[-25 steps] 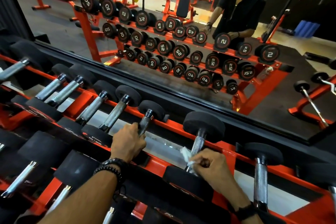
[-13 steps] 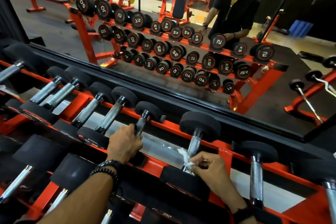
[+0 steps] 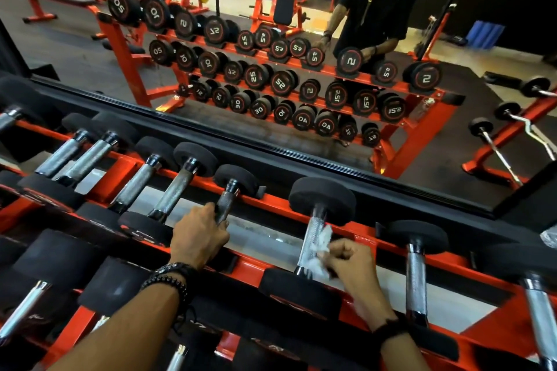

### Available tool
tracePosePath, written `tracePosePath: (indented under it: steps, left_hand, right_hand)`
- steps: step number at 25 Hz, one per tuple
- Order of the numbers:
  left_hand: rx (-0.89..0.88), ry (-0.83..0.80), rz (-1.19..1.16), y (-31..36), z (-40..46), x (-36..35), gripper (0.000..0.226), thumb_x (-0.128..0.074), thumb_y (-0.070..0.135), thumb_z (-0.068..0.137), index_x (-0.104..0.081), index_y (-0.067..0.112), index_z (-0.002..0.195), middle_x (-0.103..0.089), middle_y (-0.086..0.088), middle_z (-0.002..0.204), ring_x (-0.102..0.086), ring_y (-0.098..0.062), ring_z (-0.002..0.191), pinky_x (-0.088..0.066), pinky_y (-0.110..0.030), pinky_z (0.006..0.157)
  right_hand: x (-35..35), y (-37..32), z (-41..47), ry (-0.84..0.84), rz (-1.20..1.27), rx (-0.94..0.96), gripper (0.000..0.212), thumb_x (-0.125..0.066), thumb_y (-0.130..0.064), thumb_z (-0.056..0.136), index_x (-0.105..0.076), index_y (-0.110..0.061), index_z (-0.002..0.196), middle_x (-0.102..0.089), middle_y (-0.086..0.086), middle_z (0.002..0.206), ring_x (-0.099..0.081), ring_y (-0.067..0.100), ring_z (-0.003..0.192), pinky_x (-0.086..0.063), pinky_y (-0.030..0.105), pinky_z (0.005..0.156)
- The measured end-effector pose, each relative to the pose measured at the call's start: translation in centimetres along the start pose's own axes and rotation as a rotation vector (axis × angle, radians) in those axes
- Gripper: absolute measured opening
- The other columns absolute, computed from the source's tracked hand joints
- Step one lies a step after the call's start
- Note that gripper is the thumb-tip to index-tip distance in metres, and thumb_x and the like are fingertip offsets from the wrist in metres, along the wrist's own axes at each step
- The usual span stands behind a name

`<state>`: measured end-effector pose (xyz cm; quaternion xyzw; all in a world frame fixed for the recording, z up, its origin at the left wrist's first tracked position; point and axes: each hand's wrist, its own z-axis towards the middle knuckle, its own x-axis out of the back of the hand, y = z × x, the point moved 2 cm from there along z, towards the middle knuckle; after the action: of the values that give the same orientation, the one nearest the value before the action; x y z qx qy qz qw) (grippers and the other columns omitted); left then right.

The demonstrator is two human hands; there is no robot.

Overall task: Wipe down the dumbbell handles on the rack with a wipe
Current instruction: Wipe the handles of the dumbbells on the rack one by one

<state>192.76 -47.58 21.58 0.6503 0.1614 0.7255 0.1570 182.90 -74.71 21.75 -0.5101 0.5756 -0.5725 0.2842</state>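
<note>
One mirror [image 3: 301, 135] is filling the upper half of the frame, reflecting the rack and the person. One red rack [image 3: 271, 202] is running across the lower half, top row showing seven dumbbells with full handles in view, an eighth cut off at the left edge. Two hands are working lower centre. Left hand [image 3: 197, 238] is gripping the handle of the small dumbbell [image 3: 226, 203], fingers curled round it. Right hand [image 3: 351, 265] is pinching one white wipe [image 3: 318, 253], pressing it against the handle of the next dumbbell [image 3: 312, 233] to the right.
</note>
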Motion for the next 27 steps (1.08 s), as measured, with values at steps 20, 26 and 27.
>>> tracePosePath:
  steps: [20,26,27]
  left_hand:
    - [0.011,-0.003,-0.017,0.2,0.0,0.2,0.024,-0.064,0.038,0.086,-0.058,0.015,0.092,-0.057,-0.002,0.082,-0.059,-0.026,0.074,-0.049,-0.036,0.067]
    - [0.029,-0.005,-0.021,0.2,-0.2,0.3,0.024,-0.064,0.038,0.087,-0.058,0.016,0.093,-0.056,-0.001,0.082,-0.053,-0.023,0.069,-0.041,-0.033,0.065]
    - [0.031,-0.005,-0.024,0.3,-0.2,0.4,0.024,-0.064,0.038,0.087,-0.058,0.016,0.093,-0.055,0.000,0.081,-0.051,-0.022,0.068,-0.041,-0.033,0.065]
  right_hand:
    - [-2.0,-2.0,1.0,0.318,-0.283,0.351,0.017,-0.070,-0.002,0.085,-0.073,-0.013,0.096,-0.069,-0.002,0.091,-0.064,0.012,0.086,-0.054,0.024,0.076]
    - [-2.1,-3.7,3.3,0.444,-0.179,0.195,0.014,-0.068,0.003,0.083,-0.074,-0.010,0.085,-0.065,-0.006,0.072,-0.063,0.009,0.071,-0.053,0.024,0.065]
    - [-2.0,-3.6,3.1,0.428,-0.150,0.138,0.018,-0.066,0.005,0.083,-0.073,-0.011,0.079,-0.064,-0.004,0.070,-0.062,0.010,0.068,-0.051,0.021,0.062]
